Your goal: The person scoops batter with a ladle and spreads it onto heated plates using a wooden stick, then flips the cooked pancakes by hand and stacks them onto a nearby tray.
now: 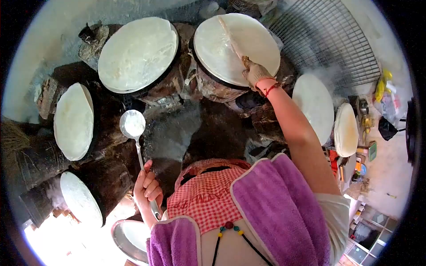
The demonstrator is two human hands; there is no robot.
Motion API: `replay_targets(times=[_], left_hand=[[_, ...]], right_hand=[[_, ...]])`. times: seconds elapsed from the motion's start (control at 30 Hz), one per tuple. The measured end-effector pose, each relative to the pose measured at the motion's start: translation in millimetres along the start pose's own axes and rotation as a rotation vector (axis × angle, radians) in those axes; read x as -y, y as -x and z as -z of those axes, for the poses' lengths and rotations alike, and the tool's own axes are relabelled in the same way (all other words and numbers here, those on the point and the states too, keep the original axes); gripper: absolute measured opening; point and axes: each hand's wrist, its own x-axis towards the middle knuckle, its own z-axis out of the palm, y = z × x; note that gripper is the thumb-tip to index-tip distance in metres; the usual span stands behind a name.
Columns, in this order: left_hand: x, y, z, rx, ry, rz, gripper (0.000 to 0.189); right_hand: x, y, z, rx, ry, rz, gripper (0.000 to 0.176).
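My left hand (148, 188) is wrapped around the long metal handle of a ladle (132, 124), whose round bowl holds or is coated with white batter. The ladle is over the dark floor between the stoves. My gloved right hand (256, 74) grips a pale, batter-smeared spreader stick (230, 37). The stick lies across a round sheet of white batter (262, 44) on the back right griddle. Left of it, another griddle bears a wide white sheet (137, 55) with an uneven edge. The fingers under the glove are partly hidden.
More round white sheets sit on griddles at left (74, 122), lower left (81, 199) and right (313, 108). A stack of flatbreads (346, 130) stands further right. A basin (128, 239) is low by my left arm. A wire rack (326, 42) leans at the back wall. Steam rises near some griddles.
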Motion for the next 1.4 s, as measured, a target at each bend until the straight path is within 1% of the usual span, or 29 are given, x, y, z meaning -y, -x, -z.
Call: replay_targets(times=[0.07,0.1,0.17,0.23,0.27,0.33,0.37,0.43,0.47,0.53,0.57,0.63,0.67,0.7,0.77,0.83,0.87,0.9,0.93,0.97,1.03,1.07,1.13,1.17,1.23,1.3,1.33,1.37,1.4], left_hand=[[-5.2,-2.8,2.9,-0.015,-0.015,0.016,0.037],[-8.2,-4.5,2.7,-0.013,-0.033,0.026,0.037],[-12.0,-11.8,-0.2,-0.023,-0.036,0.063,0.036],[-9.6,-21.7,-4.1,-0.004,-0.038,0.069,0.035],[-7.6,-27.4,-4.7,0.003,-0.039,0.075,0.035],[-2.9,-36.0,-10.2,0.031,-0.032,0.114,0.035],[2.5,-42.0,-13.6,0.056,-0.016,0.121,0.035],[14.2,-48.1,-22.8,0.069,0.013,0.111,0.037],[19.1,-48.8,-27.9,0.07,0.04,0.119,0.037],[31.5,-47.8,-40.8,0.067,0.04,0.091,0.039],[37.9,-47.8,-45.8,0.095,0.083,0.078,0.04],[49.3,-47.2,-58.8,0.122,0.161,0.061,0.041],[52.4,-45.9,-63.9,0.139,0.19,0.057,0.042],[52.4,-45.5,-63.4,0.198,0.239,0.076,0.043],[53.4,-37.3,-66.0,0.23,0.259,0.038,0.043],[50.0,-26.8,-66.2,0.249,0.267,-0.014,0.043],[45.9,-19.4,-65.8,0.225,0.264,-0.062,0.042],[40.0,-12.5,-63.9,0.206,0.252,-0.096,0.04],[33.0,-5.3,-62.1,0.2,0.223,-0.135,0.039],[35.1,-7.7,-61.8,0.179,0.191,-0.162,0.038],[21.9,-1.4,-56.8,0.189,0.209,-0.2,0.037],[14.1,1.4,-53.0,0.186,0.206,-0.224,0.037],[-6.7,14.3,-47.6,0.174,0.212,-0.282,0.037],[-15.9,19.6,-44.6,0.179,0.222,-0.303,0.037],[-35.6,29.2,-37.4,0.193,0.244,-0.362,0.038],[-58.9,39.7,-35.9,0.16,0.257,-0.392,0.038],[-68.2,45.9,-34.2,0.124,0.261,-0.408,0.038],[-75.9,52.9,-30.9,0.122,0.274,-0.435,0.038],[-84.5,61.7,-28.7,0.125,0.274,-0.454,0.039]], right_hand=[[0.6,4.0,-9.0,0.168,-0.379,-0.076,0.05],[-3.2,12.2,-18.1,0.182,-0.379,-0.06,0.05],[-9.3,42.9,-42.9,-0.098,-0.334,0.285,0.055],[5.0,87.6,-24.6,0.07,-0.484,0.189,0.06],[4.5,102.8,-25.3,0.065,-0.486,0.179,0.06],[-12.2,132.0,-19.5,0.268,-0.38,0.058,0.066],[-40.5,139.2,-53.0,0.177,-0.576,0.193,0.066],[-65.3,159.6,-71.0,0.119,-0.687,0.106,0.06],[-63.6,168.7,-60.6,0.126,-0.689,0.097,0.06],[-55.9,184.0,-31.5,0.01,-1.146,-0.269,0.046],[-69.2,180.9,-37.1,0.022,-1.151,-0.284,0.046],[-96.8,147.3,-55.1,-0.062,-1.493,-0.348,0.035],[-103.3,129.6,-63.5,-0.155,-1.311,-0.375,0.029],[-104.8,119.2,-61.6,-0.137,-1.318,-0.367,0.029],[-94.4,101.8,-50.0,-0.098,-1.07,-0.439,0.029],[-84.2,93.9,-43.9,-0.09,-1.107,-0.398,0.031],[-97.7,80.4,-71.5,-0.092,-1.037,-0.423,0.038],[-113.8,70.2,-94.6,-0.098,-1.045,-0.267,0.046],[-92.8,76.5,-79.0,-0.135,-1.089,-0.304,0.046],[-78.0,78.3,-49.3,-0.057,-0.964,-0.415,0.037],[-100.6,60.3,-79.9,0.015,-0.894,-0.323,0.03],[-87.9,63.2,-75.9,0.018,-0.89,-0.305,0.03],[-44.5,78.2,-62.9,0.071,-1.041,-0.145,0.026],[-25.3,77.4,-74.6,0.003,-0.985,0.004,0.028],[5.4,56.1,-137.8,-0.116,-1.04,0.167,0.032],[106.4,51.5,-74.1,0.233,-1.237,-0.122,0.033],[144.5,43.4,-66.6,0.289,-1.228,-0.148,0.032],[176.3,32.3,-65.3,0.349,-1.219,-0.174,0.031],[179.8,-6.0,-126.6,0.298,-0.967,-0.154,0.026]])
